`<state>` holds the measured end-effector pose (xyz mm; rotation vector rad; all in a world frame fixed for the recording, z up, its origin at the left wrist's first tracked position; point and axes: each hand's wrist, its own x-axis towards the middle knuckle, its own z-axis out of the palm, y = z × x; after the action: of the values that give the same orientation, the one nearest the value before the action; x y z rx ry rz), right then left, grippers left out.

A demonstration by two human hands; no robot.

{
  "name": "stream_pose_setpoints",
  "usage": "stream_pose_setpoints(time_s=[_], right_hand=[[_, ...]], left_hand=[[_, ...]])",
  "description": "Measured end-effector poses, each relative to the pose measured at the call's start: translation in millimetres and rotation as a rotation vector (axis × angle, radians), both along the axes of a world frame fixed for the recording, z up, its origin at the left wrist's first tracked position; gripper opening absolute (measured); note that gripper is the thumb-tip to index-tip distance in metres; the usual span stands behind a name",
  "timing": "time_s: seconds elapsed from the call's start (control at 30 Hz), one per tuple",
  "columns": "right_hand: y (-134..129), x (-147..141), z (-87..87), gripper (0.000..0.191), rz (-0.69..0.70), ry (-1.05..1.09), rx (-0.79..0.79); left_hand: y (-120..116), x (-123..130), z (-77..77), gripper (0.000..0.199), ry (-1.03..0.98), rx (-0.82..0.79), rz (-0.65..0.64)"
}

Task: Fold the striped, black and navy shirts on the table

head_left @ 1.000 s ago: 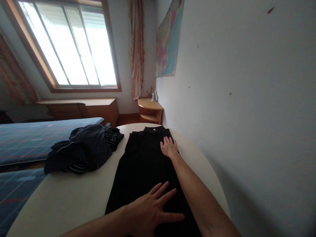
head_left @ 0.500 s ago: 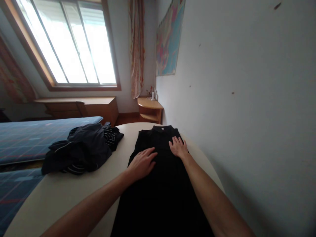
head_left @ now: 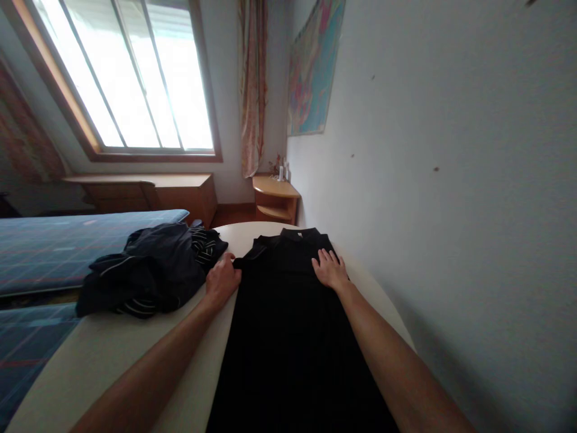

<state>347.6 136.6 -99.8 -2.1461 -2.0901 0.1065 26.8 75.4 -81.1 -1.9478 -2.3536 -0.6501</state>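
Note:
A black collared shirt [head_left: 288, 325] lies spread on the round cream table [head_left: 121, 367], its collar at the far end. At the shirt's left edge, my left hand [head_left: 223, 279] is closed on a piece of its fabric, pulled out sideways below the shoulder. My right hand [head_left: 330, 269] lies flat on the upper right of the shirt with its fingers spread. Just left of my left hand is a crumpled heap of dark clothes [head_left: 157, 264] with white-striped parts.
A bed with a blue checked cover [head_left: 54, 249] adjoins the table on the left. The white wall [head_left: 451, 240] runs close along the right. Beyond the table stand a small corner shelf [head_left: 276, 187] and a wooden desk [head_left: 180, 183] beneath the window.
My left hand has moved left from the shirt's middle to its left edge and taken hold of the fabric, drawing it outward. My right hand stays flat in nearly the same place.

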Motion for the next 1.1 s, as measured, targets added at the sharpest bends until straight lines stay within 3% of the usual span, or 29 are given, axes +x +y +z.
stream_pose_setpoints(time_s=[0.13,0.33,0.47,0.7,0.83,0.93,1.0,1.1], right_hand=[[-1,-1,2.5,0.068,-0.005,-0.012,-0.02],[1,-1,0.4,0.068,-0.004,-0.01,-0.012],[2,0,-2.2,0.069,0.004,-0.011,0.004],[1,1,-1.4,0.069,0.006,-0.008,0.0],[1,0,2.3,0.069,0.0,-0.01,-0.038],[2,-1,4.0,0.07,-0.003,-0.014,-0.063],[3,-1,4.7,0.07,-0.007,-0.02,-0.08],[4,-3,5.8,0.071,-0.011,-0.021,-0.107]], left_hand=[[8,-9,-6.2,0.063,-0.063,0.083,-0.037],[15,17,4.1,0.046,0.142,0.176,-0.317],[25,36,10.1,0.044,0.207,0.092,-0.406],[48,36,9.0,0.024,0.174,-0.017,-0.249],[56,16,16.9,0.032,0.111,-0.057,-0.034],[59,-1,22.9,0.05,0.091,-0.065,0.084],[59,-8,24.2,0.058,0.109,-0.087,0.089],[59,-10,22.3,0.046,0.146,-0.149,0.049]])
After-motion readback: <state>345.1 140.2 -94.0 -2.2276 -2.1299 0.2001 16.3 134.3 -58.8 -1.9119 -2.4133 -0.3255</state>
